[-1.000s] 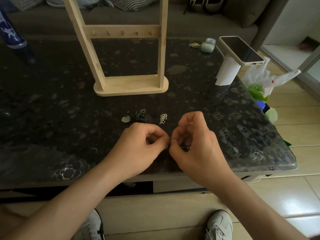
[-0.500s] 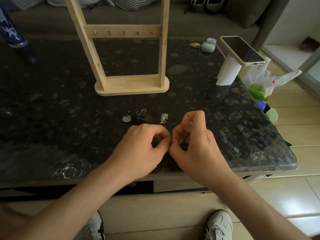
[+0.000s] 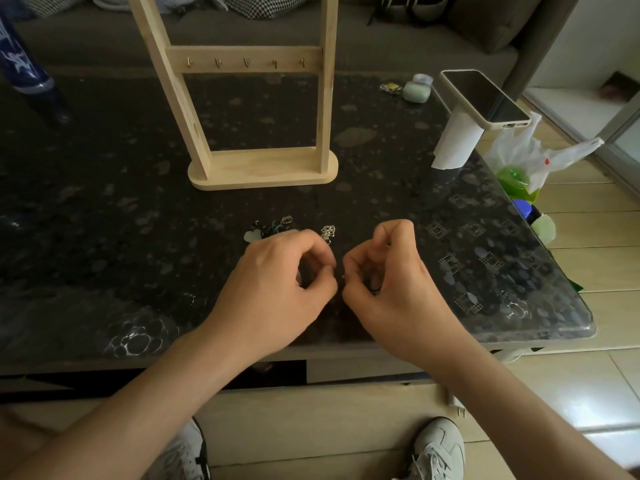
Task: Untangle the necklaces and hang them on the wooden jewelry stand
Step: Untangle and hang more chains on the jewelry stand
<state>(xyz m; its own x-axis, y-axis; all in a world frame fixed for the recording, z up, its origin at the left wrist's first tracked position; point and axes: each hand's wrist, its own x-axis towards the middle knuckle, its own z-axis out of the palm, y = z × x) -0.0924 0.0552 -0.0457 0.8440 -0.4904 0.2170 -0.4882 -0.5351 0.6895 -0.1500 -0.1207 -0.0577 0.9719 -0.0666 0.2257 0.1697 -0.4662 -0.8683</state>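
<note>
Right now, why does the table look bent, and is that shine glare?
Head view: the wide-angle lens bows the edge of the table and leans the posts of the wooden stand; light from the right leaves glare on the glossy top; the necklace the left hand and right hand pinch barely shows.

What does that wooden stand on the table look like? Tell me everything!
The wooden jewelry stand is pale, bare wood: two uprights, a crossbar with five small metal hooks, and a flat rounded base. It stands upright on the dark speckled table. Its top is out of frame. Nothing hangs on those hooks.
</note>
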